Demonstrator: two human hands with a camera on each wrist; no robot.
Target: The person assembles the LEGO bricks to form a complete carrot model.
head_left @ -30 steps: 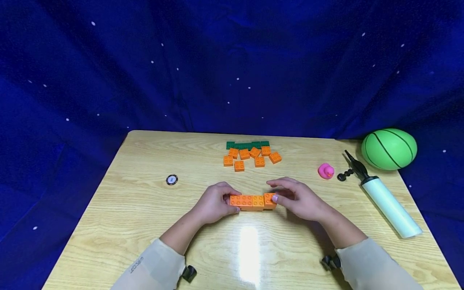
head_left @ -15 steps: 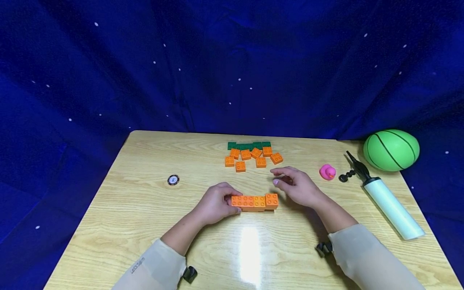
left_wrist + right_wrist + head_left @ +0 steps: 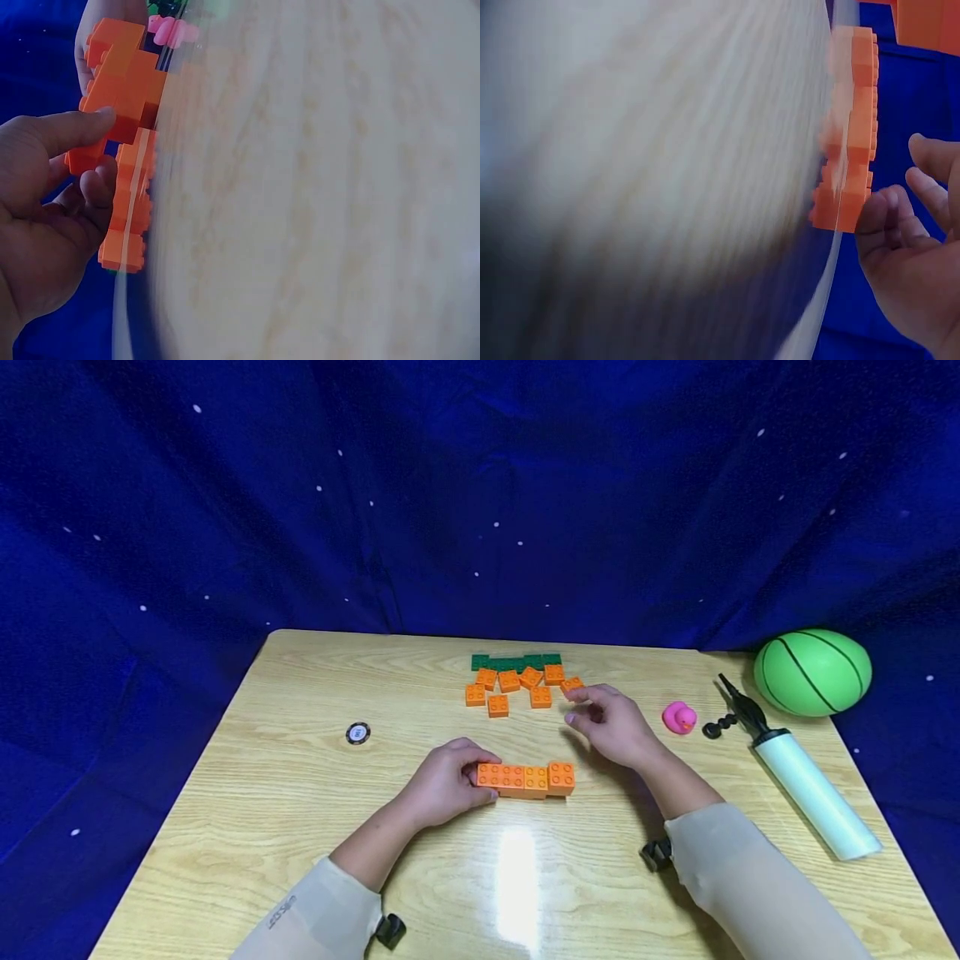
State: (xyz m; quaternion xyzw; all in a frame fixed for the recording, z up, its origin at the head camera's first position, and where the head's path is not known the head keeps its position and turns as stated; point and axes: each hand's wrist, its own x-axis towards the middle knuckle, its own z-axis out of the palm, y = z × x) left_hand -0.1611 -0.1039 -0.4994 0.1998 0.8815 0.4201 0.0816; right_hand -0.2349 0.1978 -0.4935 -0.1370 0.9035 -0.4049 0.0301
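Here the left hand (image 3: 442, 785) grips the joined orange bricks (image 3: 525, 778) on the table (image 3: 300, 793). The right hand (image 3: 615, 725), fingers loosely spread, reaches a loose orange brick (image 3: 572, 684).

joined bricks (image 3: 525, 778) at table (image 3: 300, 810) centre, loose bricks (image 3: 517, 683) behind, ball (image 3: 812, 672) and pump (image 3: 806, 785) right, token (image 3: 357, 732) left

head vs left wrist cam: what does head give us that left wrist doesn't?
Head only: the whole table, the loose orange bricks with green bricks behind them, the right hand reaching for the loose bricks, the green ball, the pump and a small black disc.
Left wrist only: a close side view of the thumb and fingers gripping the brick row.
Both: the left hand holding the joined orange brick row, plus the pink duck, blurred in the wrist view.
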